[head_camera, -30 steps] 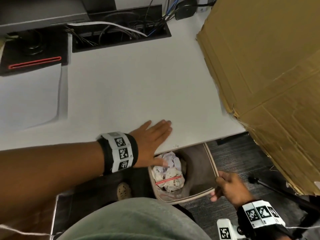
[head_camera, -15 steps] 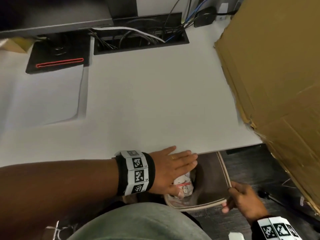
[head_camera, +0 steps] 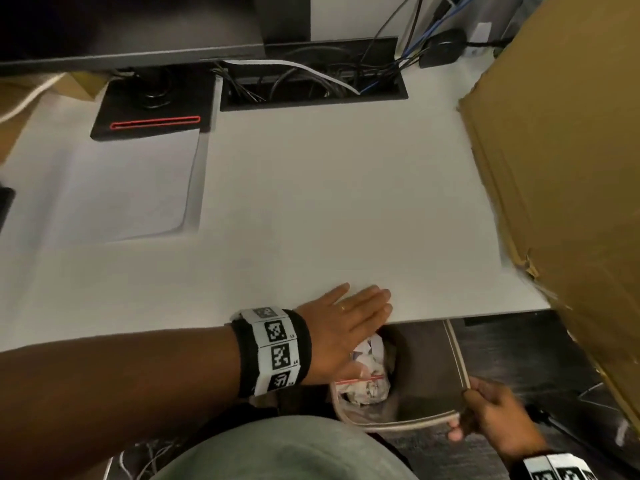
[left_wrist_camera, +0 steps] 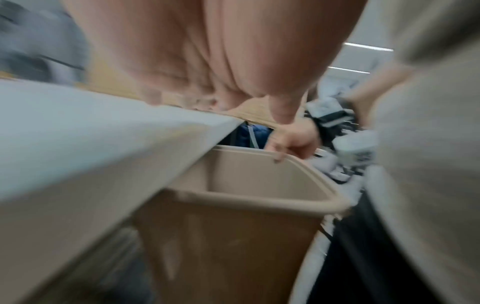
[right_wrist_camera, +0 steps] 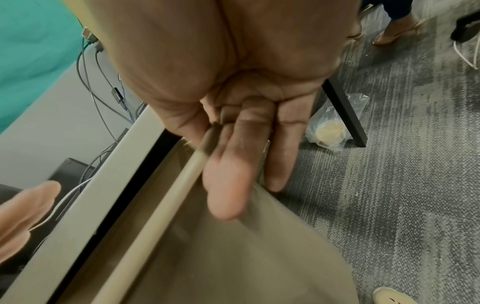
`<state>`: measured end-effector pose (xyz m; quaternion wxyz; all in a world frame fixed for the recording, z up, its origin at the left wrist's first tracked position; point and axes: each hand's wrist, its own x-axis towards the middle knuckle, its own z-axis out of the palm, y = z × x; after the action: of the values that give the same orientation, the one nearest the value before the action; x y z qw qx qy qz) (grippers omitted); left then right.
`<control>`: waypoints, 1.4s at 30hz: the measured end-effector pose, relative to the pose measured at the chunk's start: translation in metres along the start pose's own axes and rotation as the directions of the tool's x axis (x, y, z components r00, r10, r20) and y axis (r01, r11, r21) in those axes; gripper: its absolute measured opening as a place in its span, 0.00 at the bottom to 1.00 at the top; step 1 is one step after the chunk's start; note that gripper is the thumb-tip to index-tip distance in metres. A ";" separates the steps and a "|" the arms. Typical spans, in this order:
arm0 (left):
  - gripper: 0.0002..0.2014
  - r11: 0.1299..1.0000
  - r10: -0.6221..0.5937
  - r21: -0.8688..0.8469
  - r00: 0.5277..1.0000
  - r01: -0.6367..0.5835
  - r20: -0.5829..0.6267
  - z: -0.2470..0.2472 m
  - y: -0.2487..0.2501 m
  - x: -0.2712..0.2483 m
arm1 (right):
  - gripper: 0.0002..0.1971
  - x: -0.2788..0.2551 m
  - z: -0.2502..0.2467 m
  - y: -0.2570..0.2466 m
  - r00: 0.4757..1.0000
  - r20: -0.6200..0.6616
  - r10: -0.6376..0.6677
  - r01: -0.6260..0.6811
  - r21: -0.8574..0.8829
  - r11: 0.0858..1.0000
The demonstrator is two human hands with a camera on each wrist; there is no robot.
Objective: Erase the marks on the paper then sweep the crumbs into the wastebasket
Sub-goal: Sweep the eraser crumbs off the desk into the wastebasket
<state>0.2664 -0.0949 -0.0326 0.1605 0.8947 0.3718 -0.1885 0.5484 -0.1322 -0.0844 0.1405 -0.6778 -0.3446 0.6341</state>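
The wastebasket [head_camera: 457,368] rim is gripped by the right hand [head_camera: 491,420]; the flat, empty left hand [head_camera: 346,327] is laid on the tabletop [head_camera: 329,202] edge.

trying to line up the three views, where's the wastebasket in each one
Head: the wastebasket sits low and right of centre, under the desk's near edge, crumpled paper inside.
Left wrist: wastebasket fills the lower centre, its rim across the middle.
Right wrist: wastebasket fills the lower centre, its rim running diagonally from the bottom edge up to the fingers.
Shared landmark: the right hand gripping the rim, also seen at and.
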 end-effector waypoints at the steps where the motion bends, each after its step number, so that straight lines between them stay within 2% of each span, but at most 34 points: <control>1: 0.40 1.000 -0.003 -0.002 1.000 0.003 -0.004 0.001 -0.001 -0.001 | 0.15 -0.001 0.001 -0.001 1.000 0.003 0.002 -0.002 0.007 1.000; 4: 0.35 0.994 0.095 0.045 0.993 -0.098 0.072 0.009 0.011 -0.005 | 0.15 -0.004 0.001 -0.005 1.000 0.007 -0.008 0.008 -0.002 1.000; 6: 0.34 0.987 0.155 0.045 0.988 -0.156 0.020 0.003 0.015 -0.006 | 0.15 -0.005 0.002 -0.007 1.000 0.016 -0.012 0.012 -0.003 1.000; 9: 0.39 0.999 0.015 -0.051 0.999 -0.017 -0.032 -0.010 -0.009 -0.002 | 0.15 -0.004 0.001 -0.006 1.000 0.008 -0.005 0.005 -0.005 1.000; 11: 0.40 0.998 -0.042 -0.041 0.999 0.042 -0.002 -0.008 -0.017 -0.002 | 0.15 -0.003 0.001 -0.005 1.000 0.004 -0.003 0.003 -0.031 1.000; 14: 0.39 0.998 0.055 -0.030 0.989 -0.052 0.139 0.002 0.008 -0.008 | 0.15 -0.002 0.000 -0.007 1.000 0.005 0.000 0.000 -0.040 0.999; 16: 0.37 0.989 0.141 -0.062 0.983 -0.135 0.116 -0.004 0.022 -0.008 | 0.15 -0.002 0.001 -0.008 1.000 0.009 0.010 -0.010 -0.036 0.999; 17: 0.37 0.985 0.148 -0.102 0.985 -0.139 0.087 -0.009 0.019 -0.006 | 0.14 -0.002 0.000 -0.007 1.000 0.010 0.015 -0.014 -0.036 0.999; 20: 0.40 0.990 -0.002 -0.138 1.000 -0.001 -0.020 -0.016 -0.007 0.002 | 0.14 -0.001 0.002 -0.005 1.000 0.005 0.015 -0.015 -0.046 0.999; 21: 0.40 0.992 -0.040 -0.120 0.999 0.040 0.004 -0.013 -0.012 0.004 | 0.14 -0.001 0.003 -0.004 1.000 0.002 0.008 -0.008 -0.060 0.998; 22: 0.40 0.995 -0.032 -0.096 0.998 0.037 0.053 -0.009 -0.012 0.003 | 0.15 -0.001 0.004 -0.002 1.000 -0.001 0.003 -0.003 -0.066 0.998; 25: 0.37 0.992 0.126 -0.051 0.973 -0.119 0.191 -0.004 0.012 0.001 | 0.16 -0.001 0.002 0.003 1.000 -0.003 -0.001 0.001 -0.076 0.997; 27: 0.38 0.988 0.145 -0.080 0.978 -0.134 0.153 -0.013 0.013 0.008 | 0.16 -0.001 -0.003 0.007 1.000 -0.010 -0.004 0.003 -0.061 0.998; 29: 0.40 0.992 0.030 -0.125 0.997 -0.021 0.071 -0.031 -0.010 0.024 | 0.16 -0.003 -0.007 0.010 1.000 -0.019 -0.004 0.003 -0.028 1.000; 31: 0.43 0.967 -0.177 -0.184 0.984 0.177 0.018 -0.050 -0.048 0.041 | 0.15 -0.004 -0.012 0.014 0.999 -0.033 0.005 -0.005 0.016 1.000; 33: 0.45 0.903 -0.375 -0.230 0.927 0.363 -0.008 -0.064 -0.090 0.054 | 0.15 -0.006 -0.016 0.020 0.998 -0.049 0.026 -0.024 0.043 0.999; 35: 0.46 0.839 -0.501 -0.249 0.865 0.484 -0.006 -0.072 -0.124 0.065 | 0.15 -0.007 -0.018 0.026 0.997 -0.060 0.040 -0.037 0.060 0.998; 36: 0.46 0.826 -0.523 -0.235 0.852 0.512 0.016 -0.073 -0.133 0.071 | 0.15 -0.008 -0.019 0.029 0.996 -0.070 0.046 -0.041 0.070 0.997; 38: 0.46 0.861 -0.481 -0.151 0.874 0.485 0.062 -0.073 -0.133 0.083 | 0.14 -0.010 -0.021 0.033 0.994 -0.097 0.052 -0.045 0.074 0.996; 42: 0.47 0.963 -0.262 -0.039 0.960 0.267 0.103 -0.063 -0.079 0.096 | 0.14 -0.013 -0.024 0.039 0.994 -0.092 0.065 -0.059 0.060 0.996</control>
<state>0.2857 0.0428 -0.0326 0.1753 0.8222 0.4847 -0.2415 0.5836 -0.1629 -0.0957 0.1564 -0.7130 -0.2980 0.6151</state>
